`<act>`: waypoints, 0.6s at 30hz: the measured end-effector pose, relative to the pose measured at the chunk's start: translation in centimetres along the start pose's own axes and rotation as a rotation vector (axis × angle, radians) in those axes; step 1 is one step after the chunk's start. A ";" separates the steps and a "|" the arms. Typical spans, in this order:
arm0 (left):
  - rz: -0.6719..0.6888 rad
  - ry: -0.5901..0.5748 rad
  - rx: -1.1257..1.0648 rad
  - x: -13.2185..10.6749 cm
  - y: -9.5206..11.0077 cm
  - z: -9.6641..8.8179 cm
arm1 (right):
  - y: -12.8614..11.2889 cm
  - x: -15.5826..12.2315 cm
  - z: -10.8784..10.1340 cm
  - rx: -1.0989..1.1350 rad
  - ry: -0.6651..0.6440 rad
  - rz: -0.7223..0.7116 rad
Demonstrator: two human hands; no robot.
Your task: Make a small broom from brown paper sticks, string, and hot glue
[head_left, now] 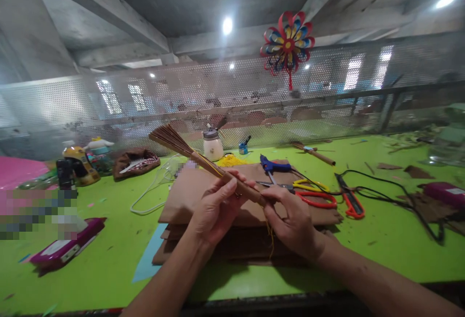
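Both hands hold a small brown broom (pixel 207 164), tilted with its fanned bristles up to the left. Its handle looks wrapped in brown paper, and a yellow strand runs along it. My left hand (pixel 220 205) is closed around the middle of the handle, thumb on top. At the lower right end, my right hand (pixel 290 217) pinches the handle tip. Yellow threads (pixel 271 239) dangle below that end. Beneath the hands lies a stack of brown paper (pixel 189 196). On the stack are a blue glue gun (pixel 276 166) and scissors (pixel 316 198) with red handles.
A second small broom (pixel 317 154) lies behind on the green table (pixel 119 259). To the right is a red-and-black cutter (pixel 350 198) beside a black cable. A jar (pixel 212 145) stands at the back; a purple box (pixel 69 244) sits left. Mesh (pixel 181 89) borders the far side.
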State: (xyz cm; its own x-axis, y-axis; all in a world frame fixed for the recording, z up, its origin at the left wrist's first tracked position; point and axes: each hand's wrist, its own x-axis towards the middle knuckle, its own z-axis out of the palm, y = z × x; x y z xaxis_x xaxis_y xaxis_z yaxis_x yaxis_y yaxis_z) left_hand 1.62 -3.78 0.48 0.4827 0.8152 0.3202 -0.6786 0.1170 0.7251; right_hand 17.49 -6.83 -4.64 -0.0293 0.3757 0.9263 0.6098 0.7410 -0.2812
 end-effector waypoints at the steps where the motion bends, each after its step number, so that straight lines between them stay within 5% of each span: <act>1: -0.002 -0.014 0.013 0.0 -0.1 0.0 | -0.1 0.0 0.0 0.009 -0.002 0.005; 18: 0.089 0.149 0.213 0.7 -0.8 -0.3 | -0.3 1.2 -0.5 0.142 -0.185 0.195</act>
State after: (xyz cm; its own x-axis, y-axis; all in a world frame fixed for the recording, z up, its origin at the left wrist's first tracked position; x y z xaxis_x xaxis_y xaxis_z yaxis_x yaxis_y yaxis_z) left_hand 2.30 -3.16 -0.07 0.3289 0.8933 0.3063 -0.5755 -0.0675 0.8150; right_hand 17.68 -6.88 -3.35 -0.0745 0.6039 0.7936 0.5014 0.7106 -0.4937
